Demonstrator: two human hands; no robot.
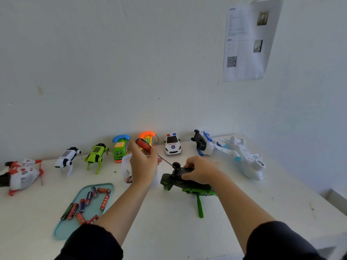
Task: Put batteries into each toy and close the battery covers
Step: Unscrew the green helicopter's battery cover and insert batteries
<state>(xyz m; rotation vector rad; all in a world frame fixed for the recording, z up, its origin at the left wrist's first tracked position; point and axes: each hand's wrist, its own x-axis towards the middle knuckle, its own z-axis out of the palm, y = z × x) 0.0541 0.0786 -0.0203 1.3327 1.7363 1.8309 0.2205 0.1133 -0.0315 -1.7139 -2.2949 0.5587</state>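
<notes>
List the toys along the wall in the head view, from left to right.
Red helicopter → white dog → green dog → green phone → orange phone → police car → blue helicopter → white plane.

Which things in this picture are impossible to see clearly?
- Head view: the battery cover on the green toy lies under the right hand.
- The clear container is mostly behind the left hand holding the screwdriver.
- Wall paper: text too small.
</notes>
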